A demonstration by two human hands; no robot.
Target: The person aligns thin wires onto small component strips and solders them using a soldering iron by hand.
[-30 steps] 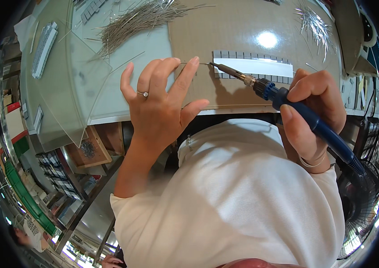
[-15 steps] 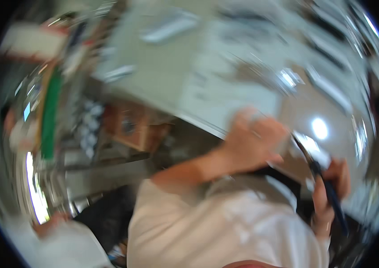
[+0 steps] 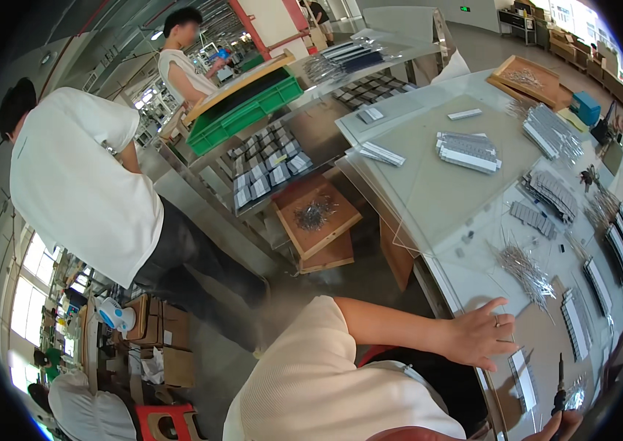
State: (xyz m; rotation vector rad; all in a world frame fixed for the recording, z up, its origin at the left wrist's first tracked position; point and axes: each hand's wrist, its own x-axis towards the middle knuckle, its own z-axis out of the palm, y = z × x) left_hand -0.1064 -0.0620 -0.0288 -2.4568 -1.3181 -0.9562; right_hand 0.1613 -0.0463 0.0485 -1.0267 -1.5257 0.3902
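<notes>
Many metal pins (image 3: 314,214) in wooden tray (image 3: 291,200)

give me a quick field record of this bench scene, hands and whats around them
left hand: left hand flat, fingers spread, on the table edge
right hand: right hand at the lower rim, gripping a dark tool pointing up
near left hand: loose metal pins; pale strip just below the fingers
on table: grey stacked parts
beside table: wooden tray of small metal bits
others: person in white shirt, back turned
</notes>
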